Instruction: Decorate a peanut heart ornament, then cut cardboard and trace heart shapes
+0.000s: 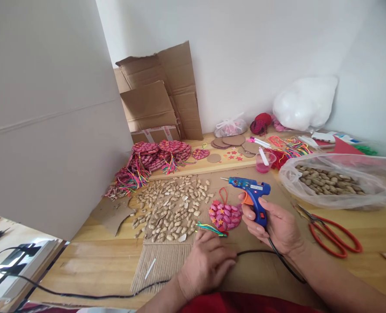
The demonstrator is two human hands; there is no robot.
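A: What does the right hand [280,228] have?

B: It grasps a small blue plastic glue gun with an orange trigger [256,195] by the handle, raised over the brown cardboard sheet [261,278], its metal nozzle pointing left.

A: And the left hand [207,261]?

B: It sits low, fingers curled, right beside a bunch of thin green, blue and yellow cords [212,228]. I can't tell whether it grips any of them.

A: Where's the round pink ornament with orange stars [227,217]?

B: On the cardboard, between the scattered tan peanut shells [173,217] and the right hand. A red loop [223,194] rises from its far edge; the cords lie along its near edge.

A: Farther right?

B: Red-handled metal scissors [338,237] lie on the pale wooden counter [98,265], near a clear plastic bag of peanuts [290,182].
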